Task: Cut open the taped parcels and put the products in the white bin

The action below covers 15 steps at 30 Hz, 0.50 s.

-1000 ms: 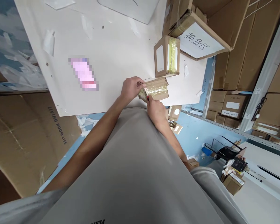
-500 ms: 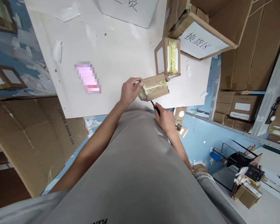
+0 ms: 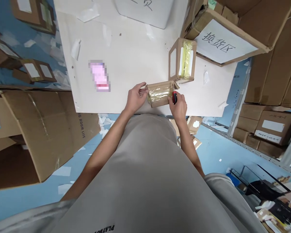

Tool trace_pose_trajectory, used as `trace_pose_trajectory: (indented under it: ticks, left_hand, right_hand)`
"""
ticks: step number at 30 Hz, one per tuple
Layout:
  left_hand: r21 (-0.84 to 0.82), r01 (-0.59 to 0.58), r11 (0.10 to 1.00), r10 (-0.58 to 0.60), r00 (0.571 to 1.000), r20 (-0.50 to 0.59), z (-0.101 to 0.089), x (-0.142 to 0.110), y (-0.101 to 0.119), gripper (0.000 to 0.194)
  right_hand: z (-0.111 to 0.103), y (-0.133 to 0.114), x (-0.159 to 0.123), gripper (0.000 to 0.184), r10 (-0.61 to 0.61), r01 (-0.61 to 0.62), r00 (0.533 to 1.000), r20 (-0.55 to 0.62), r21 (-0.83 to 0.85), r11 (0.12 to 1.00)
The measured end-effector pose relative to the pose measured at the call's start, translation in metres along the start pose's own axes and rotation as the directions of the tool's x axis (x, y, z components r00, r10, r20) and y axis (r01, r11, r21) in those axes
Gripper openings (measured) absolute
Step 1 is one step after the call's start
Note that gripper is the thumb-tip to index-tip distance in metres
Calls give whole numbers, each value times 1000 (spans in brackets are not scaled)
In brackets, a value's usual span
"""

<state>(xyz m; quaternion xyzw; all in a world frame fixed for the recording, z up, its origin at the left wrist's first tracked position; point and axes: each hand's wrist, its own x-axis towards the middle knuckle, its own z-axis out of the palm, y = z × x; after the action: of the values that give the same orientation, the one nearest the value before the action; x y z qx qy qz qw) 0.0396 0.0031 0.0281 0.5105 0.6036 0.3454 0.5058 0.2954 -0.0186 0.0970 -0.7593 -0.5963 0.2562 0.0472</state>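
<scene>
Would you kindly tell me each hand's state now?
Left hand: at the taped cardboard box, grip unclear.
Right hand: closed, holding a red-and-black cutter.

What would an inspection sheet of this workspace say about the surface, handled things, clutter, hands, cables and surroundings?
Surface: white table with a few dark specks.
Handled things: taped cardboard parcel; red-and-black tool at its right end.
Clutter: paper scraps, pixelated pink item, second taped box.
Hands: left hand at the parcel's left end, grip unclear; right hand holding the tool.
Cables: nothing seen on the tabletop.
Surroundings: large carton at left, boxes on shelving at right, blue floor.
</scene>
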Motion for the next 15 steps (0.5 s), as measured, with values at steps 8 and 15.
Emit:
trace_pose_trajectory:
  ticks: [8, 15]
  left_hand:
    - [176, 84, 981, -83, 996, -15, 3, -9, 17, 36]
    - [394, 73, 916, -44, 996, -83, -1, -18, 27, 41]
  right_hand:
    - [8, 6, 1, 54, 34, -38, 997, 62, 61, 997]
    - [15, 8, 3, 53, 13, -12, 995, 102, -4, 1000]
